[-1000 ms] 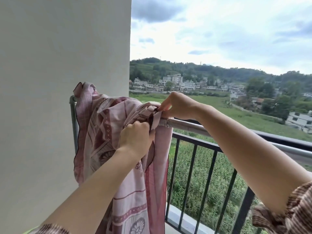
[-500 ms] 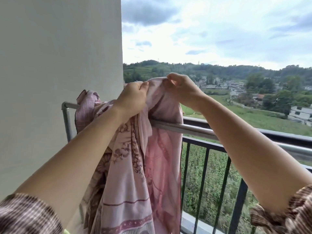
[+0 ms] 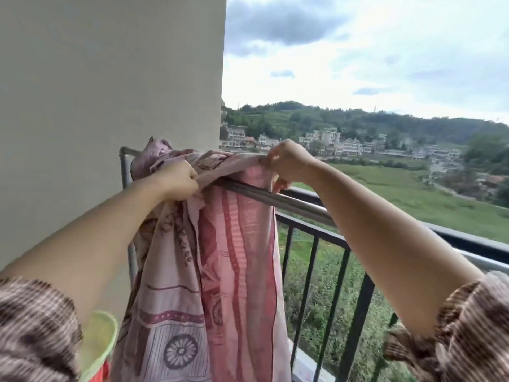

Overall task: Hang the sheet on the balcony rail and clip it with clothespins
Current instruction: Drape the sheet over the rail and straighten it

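The sheet point(image 3: 237, 257) hangs bunched over the rail point(image 3: 303, 203) at ten o'clock, by the wall point(image 3: 96, 78); the left hand point(image 3: 179, 180) grips its top fold; the right hand point(image 3: 289, 164), at one o'clock, pinches the edge, likely to pull it wide.

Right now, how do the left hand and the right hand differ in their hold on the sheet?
The left hand sits lower, nearer the wall, fist closed on bunched sheet. The right hand is higher, further along the silver rail, holding the sheet's taut top edge. Both grip the same sheet at the rail.
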Motion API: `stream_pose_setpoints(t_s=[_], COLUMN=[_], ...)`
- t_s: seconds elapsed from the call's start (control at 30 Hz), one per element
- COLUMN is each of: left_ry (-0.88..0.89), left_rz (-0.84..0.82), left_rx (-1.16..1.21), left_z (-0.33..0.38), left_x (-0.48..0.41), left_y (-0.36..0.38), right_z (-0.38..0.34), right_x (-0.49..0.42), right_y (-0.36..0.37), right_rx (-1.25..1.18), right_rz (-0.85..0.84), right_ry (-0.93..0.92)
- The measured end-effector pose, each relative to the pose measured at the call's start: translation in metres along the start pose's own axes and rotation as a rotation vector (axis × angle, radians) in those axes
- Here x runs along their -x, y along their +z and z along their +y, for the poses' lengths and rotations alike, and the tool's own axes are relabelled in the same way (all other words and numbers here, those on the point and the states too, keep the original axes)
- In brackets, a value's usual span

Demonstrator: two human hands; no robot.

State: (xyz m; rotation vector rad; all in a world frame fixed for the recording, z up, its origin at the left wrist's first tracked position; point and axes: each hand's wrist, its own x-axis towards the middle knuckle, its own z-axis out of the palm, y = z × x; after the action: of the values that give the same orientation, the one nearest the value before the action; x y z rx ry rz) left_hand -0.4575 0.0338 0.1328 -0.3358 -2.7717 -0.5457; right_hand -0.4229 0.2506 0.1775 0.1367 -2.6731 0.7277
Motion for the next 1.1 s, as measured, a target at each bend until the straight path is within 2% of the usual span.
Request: stream_pose_setpoints(t_s=[0.07, 0.13, 0.17, 0.2, 0.23, 0.27, 0.33, 0.37, 0.4, 0.47, 0.53, 0.6, 0.63, 0.73, 0.77, 0.9, 1.0, 1.1], left_ry=[-0.062, -0.057, 0.022, 0.137, 0.246, 0.32, 0.359, 0.353, 0.356, 0.299, 0.17, 0.075, 0.049, -0.001, 0.008, 0.141, -0.021, -0.187], left_rz=[0.235, 0.555, 0.632, 0.585, 0.417, 0.181, -0.231, -0.325, -0.352, -0.234, 0.008, 0.252, 0.322, 0.275, 0.241, 0.346, 0.451, 0.553], left_rx=[0.185, 0.437, 0.553, 0.639, 0.641, 0.556, 0.364, 0.366, 0.44, 0.638, 0.737, 0.681, 0.622, 0.502, 0.456, 0.366, 0.419, 0.565], left_z=[0.015, 0.041, 0.057, 0.073, 0.087, 0.099, 0.109, 0.107, 0.103, 0.092, 0.075, 0.058, 0.051, 0.052, 0.055, 0.066, 0.066, 0.059], left_x=[0.001, 0.013, 0.024, 0.037, 0.051, 0.067, 0.088, 0.091, 0.092, 0.083, 0.066, 0.048, 0.041, 0.036, 0.035, 0.021, 0.005, -0.012], left_y=[-0.043, -0.067, -0.068, -0.063, -0.052, -0.039, -0.015, -0.005, 0.0, 0.008, 0.016, 0.025, 0.029, 0.035, 0.037, 0.049, 0.041, 0.027], right_z=[-0.013, -0.021, -0.018, -0.01, 0.003, 0.017, 0.04, 0.046, 0.05, 0.05, 0.047, 0.041, 0.036, 0.027, 0.026, 0.031, 0.029, 0.031], right_x=[-0.003, -0.001, 0.004, 0.009, 0.014, 0.02, 0.034, 0.041, 0.047, 0.058, 0.065, 0.069, 0.073, 0.081, 0.083, 0.083, 0.084, 0.085], right_y=[-0.012, -0.023, -0.028, -0.034, -0.041, -0.049, -0.067, -0.075, -0.081, -0.086, -0.082, -0.074, -0.068, -0.042, -0.034, -0.015, -0.023, -0.049], right_rx=[-0.281, -0.407, -0.43, -0.425, -0.381, -0.3, -0.144, -0.103, -0.072, 0.045, 0.135, 0.109, 0.104, 0.27, 0.36, 0.467, 0.481, 0.39], right_rz=[0.199, 0.51, 0.601, 0.618, 0.571, 0.496, 0.317, 0.213, 0.102, -0.013, 0.092, 0.148, 0.1, -0.172, -0.182, 0.05, 0.117, 0.184], right_ry=[0.054, -0.026, -0.064, -0.066, -0.022, 0.061, 0.232, 0.283, 0.305, 0.273, 0.179, 0.062, 0.015, -0.032, -0.046, -0.099, -0.107, -0.066])
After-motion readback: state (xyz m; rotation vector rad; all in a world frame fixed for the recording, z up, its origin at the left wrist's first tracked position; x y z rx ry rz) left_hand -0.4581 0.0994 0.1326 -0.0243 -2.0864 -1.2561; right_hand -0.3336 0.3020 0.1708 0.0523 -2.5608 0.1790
